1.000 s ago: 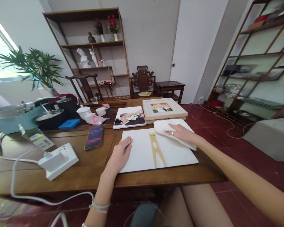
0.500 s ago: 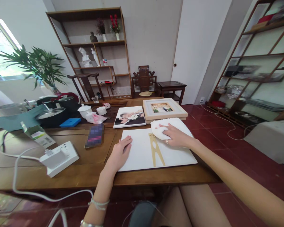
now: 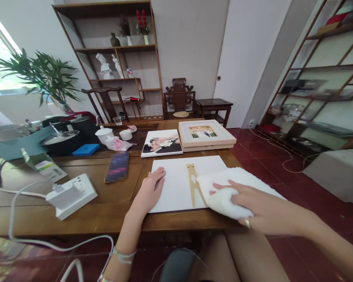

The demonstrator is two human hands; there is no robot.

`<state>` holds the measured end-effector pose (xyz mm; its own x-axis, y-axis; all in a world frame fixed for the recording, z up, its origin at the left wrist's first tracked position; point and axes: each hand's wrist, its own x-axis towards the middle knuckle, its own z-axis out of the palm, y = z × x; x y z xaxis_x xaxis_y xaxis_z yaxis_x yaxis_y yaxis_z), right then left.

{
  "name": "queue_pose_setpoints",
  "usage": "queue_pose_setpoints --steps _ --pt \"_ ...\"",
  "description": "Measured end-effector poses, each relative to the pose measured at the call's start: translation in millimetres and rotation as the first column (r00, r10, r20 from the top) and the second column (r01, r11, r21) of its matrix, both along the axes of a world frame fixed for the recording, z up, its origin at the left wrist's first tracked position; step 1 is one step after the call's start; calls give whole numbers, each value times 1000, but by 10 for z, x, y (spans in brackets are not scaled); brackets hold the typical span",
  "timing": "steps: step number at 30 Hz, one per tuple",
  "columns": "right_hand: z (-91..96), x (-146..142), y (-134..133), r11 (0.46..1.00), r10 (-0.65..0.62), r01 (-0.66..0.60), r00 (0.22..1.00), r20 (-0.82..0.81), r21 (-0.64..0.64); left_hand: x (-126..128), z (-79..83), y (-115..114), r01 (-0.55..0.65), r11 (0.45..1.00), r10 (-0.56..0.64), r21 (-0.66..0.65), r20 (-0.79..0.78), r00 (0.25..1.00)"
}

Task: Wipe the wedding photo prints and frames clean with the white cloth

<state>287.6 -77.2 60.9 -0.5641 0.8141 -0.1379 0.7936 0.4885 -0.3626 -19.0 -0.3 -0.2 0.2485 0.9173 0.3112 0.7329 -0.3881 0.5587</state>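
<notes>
My left hand (image 3: 149, 192) lies flat on the left edge of a white board (image 3: 175, 184), fingers stretched out. A flat gold cut-out shape (image 3: 191, 188), with small holes near its top and a forked lower part, shows on the middle of the board. With my right hand (image 3: 261, 207) I grip a fluffy white cloth (image 3: 220, 201) at the board's right side. The cloth is bunched between thumb and fingers, covers the board's right part and overhangs its front edge. It touches the lower right of the gold shape.
Behind the board lie a photo panel (image 3: 161, 143) and a wooden picture frame (image 3: 207, 145). To the left are a blurred dark packet (image 3: 117, 166), a white power strip (image 3: 73, 197) with cables, an opened small box (image 3: 48, 166), a blue box (image 3: 86, 149) and a white teapot (image 3: 104, 136).
My right hand has drawn the white cloth from the board's upper right toward me and to the right, past the front edge. My left hand stays in place.
</notes>
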Motion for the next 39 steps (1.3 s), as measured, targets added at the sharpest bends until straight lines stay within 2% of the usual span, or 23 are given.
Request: queue_pose_setpoints --steps 4,7,9,11,13,15,19,22,25,28,31,35,39 --pt "-79 -32 588 988 -124 123 992 10 96 3 19 -12 12 1000 -12 1 6 1000" --pt "-127 -117 991 978 -144 143 990 -6 153 3 23 -18 10 1000 -10 -1 10 1000" --pt "-149 -177 1141 972 -152 153 988 -20 178 0 19 -16 4 1000 -4 -4 9 1000" --pt "-167 -214 1167 968 -147 150 989 -28 202 -4 11 -12 2 1000 -2 -2 8 1000" --pt "-176 -221 1067 969 -122 125 992 -29 214 -6 5 -7 5 1000 -5 1 9 1000" --pt "-166 -205 853 973 -88 90 996 -20 214 -6 1 -3 3 1000 -3 1 9 1000" --pt "-87 -134 235 992 3 -6 1000 23 122 -2 0 -2 2 1000 -2 -4 1 1000" --pt "-21 -61 -153 999 26 -26 999 20 37 -2 0 -2 7 1000 -8 -5 -4 1000" --pt "9 16 -257 999 -19 20 999 30 -36 -6 -7 0 8 1000 -8 1 -2 1000" --pt "-11 53 -24 994 -99 100 995 29 -48 -11 -16 4 3 1000 -3 6 -3 1000" --pt "-72 3 422 987 -135 139 990 -50 83 -13 -16 5 7 1000 -7 4 -1 1000" --pt "-167 -201 998 975 -143 159 984 -110 158 -7 2 -3 0 1000 0 -1 5 1000" --pt "-241 -418 1247 962 -134 167 979 -156 216 0 22 -12 -1 1000 1 -12 3 1000"
